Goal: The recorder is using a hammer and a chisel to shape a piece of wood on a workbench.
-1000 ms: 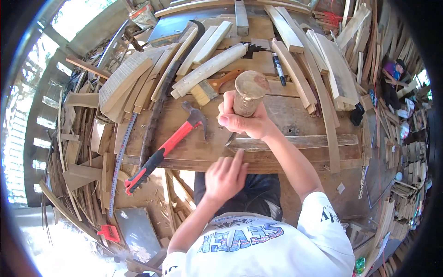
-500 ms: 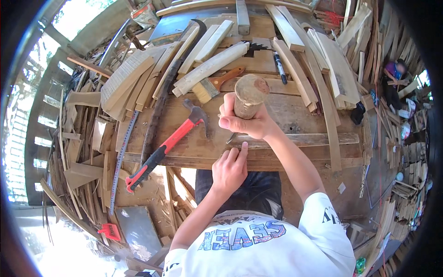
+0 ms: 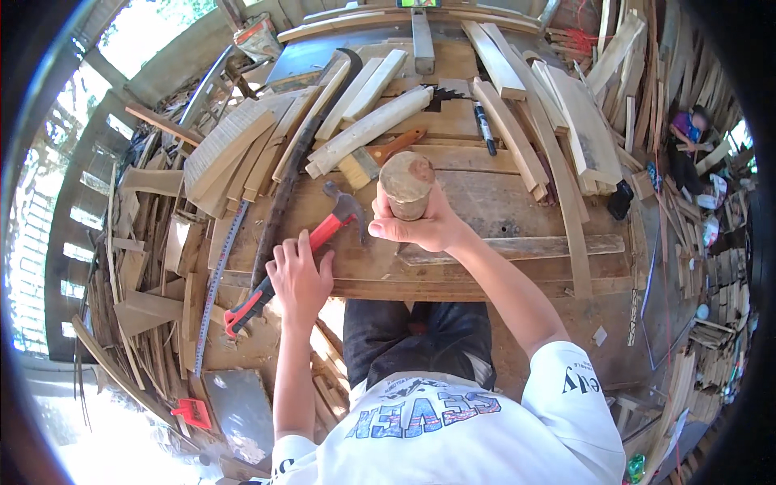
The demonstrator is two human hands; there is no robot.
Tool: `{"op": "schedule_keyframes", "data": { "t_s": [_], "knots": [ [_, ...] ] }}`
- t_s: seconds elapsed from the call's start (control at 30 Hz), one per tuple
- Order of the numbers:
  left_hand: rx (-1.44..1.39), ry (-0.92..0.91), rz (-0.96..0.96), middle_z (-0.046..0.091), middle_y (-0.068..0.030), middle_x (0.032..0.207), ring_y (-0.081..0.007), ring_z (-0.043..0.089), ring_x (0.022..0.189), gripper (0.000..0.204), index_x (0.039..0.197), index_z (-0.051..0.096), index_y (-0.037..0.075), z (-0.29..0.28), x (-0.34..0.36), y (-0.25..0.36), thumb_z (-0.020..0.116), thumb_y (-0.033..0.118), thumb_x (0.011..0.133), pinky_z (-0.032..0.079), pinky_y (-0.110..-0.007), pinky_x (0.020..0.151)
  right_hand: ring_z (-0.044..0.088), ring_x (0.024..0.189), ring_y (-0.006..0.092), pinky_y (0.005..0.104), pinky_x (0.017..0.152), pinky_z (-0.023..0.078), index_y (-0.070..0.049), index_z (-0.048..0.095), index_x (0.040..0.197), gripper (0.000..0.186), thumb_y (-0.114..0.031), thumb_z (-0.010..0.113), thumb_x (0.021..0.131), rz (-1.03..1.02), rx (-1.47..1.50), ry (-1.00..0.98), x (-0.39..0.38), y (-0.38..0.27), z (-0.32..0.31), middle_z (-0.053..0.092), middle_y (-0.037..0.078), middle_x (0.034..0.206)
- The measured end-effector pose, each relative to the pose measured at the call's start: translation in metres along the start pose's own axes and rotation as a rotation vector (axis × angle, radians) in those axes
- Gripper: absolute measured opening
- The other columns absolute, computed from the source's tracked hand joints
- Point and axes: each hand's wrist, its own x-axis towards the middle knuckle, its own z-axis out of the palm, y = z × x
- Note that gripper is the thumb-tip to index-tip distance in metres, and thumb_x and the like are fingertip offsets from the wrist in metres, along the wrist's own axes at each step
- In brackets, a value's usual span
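Observation:
My right hand [image 3: 420, 222] is closed round an upright thick wooden cylinder [image 3: 406, 174] with a flat top; whatever is below it is hidden. My left hand [image 3: 299, 275] lies over the handle of a red and black claw hammer [image 3: 322, 230], fingers apart; I cannot tell whether it touches it. A narrow weathered board [image 3: 533, 248] lies along the near edge of the wooden workbench [image 3: 469, 287]. A paintbrush [image 3: 364, 166] and a marker [image 3: 485, 129] lie beyond my hands.
Wood strips [image 3: 509, 133] lie right and left on the bench, with a long dark curved bar [image 3: 283, 194] and tape measure [image 3: 218, 287] at left. A red dustpan [image 3: 191, 412] is on the floor. A person [image 3: 691, 149] crouches among timber at far right.
My left hand has moved from beside the narrow board leftward to the hammer handle. My right hand has shifted slightly left and down with the cylinder, which still stays in its grip.

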Motion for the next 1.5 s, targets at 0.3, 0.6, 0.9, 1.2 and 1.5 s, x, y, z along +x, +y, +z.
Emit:
{"op": "schedule_keyframes", "data": {
  "t_s": [0.3, 0.6, 0.9, 1.2, 1.5],
  "knots": [
    [-0.586, 0.024, -0.165, 0.062, -0.0066, 0.069, -0.0130, 0.058, 0.059, 0.032, 0.098, 0.061, 0.003, -0.097, 0.044, -0.016, 0.045, 0.031, 0.103, 0.046, -0.031, 0.051, 0.047, 0.060, 0.0054, 0.0235, 0.055, 0.037, -0.007, 0.055, 0.074, 0.023, -0.009, 0.077, 0.079, -0.052, -0.093, 0.023, 0.005, 0.000, 0.001, 0.053, -0.003, 0.067],
    [-0.572, -0.285, 0.146, 0.050, -0.0076, 0.063, -0.0117, 0.051, 0.054, 0.024, 0.092, 0.055, -0.002, -0.228, 0.073, 0.015, 0.049, 0.020, 0.100, 0.037, -0.031, 0.050, 0.040, 0.049, 0.0044, 0.0240, 0.046, 0.029, -0.008, 0.054, 0.067, 0.025, -0.010, 0.074, 0.082, 0.011, -0.071, 0.036, 0.011, -0.004, 0.004, 0.047, -0.004, 0.055],
    [-0.750, -0.076, 0.141, 0.047, 0.0021, 0.059, -0.0047, 0.042, 0.050, 0.031, 0.090, 0.055, 0.001, -0.229, 0.060, 0.023, 0.042, 0.026, 0.103, 0.031, -0.023, 0.045, 0.040, 0.052, 0.0044, 0.0246, 0.049, 0.029, -0.008, 0.054, 0.068, 0.024, -0.009, 0.073, 0.082, -0.072, -0.131, 0.012, 0.005, 0.003, 0.000, 0.047, -0.005, 0.058],
    [-0.899, 0.029, -0.051, 0.050, 0.0007, 0.062, -0.0046, 0.043, 0.054, 0.025, 0.089, 0.058, -0.002, -0.185, 0.039, 0.009, 0.049, 0.019, 0.101, 0.031, -0.022, 0.047, 0.047, 0.059, 0.0063, 0.0247, 0.054, 0.037, -0.007, 0.053, 0.076, 0.021, 0.003, 0.070, 0.081, -0.107, -0.103, 0.013, -0.011, 0.003, 0.005, 0.052, -0.003, 0.065],
    [-0.632, -0.104, -0.263, 0.062, -0.0255, 0.079, -0.0458, 0.060, 0.075, 0.028, 0.095, 0.060, 0.000, -0.049, 0.007, 0.015, 0.052, 0.027, 0.098, 0.046, -0.048, 0.065, 0.051, 0.046, 0.0200, 0.0297, 0.047, 0.038, -0.008, 0.055, 0.065, 0.021, -0.011, 0.075, 0.071, -0.347, -0.371, -0.027, -0.031, 0.003, 0.008, 0.053, 0.004, 0.057]
  ]
}}
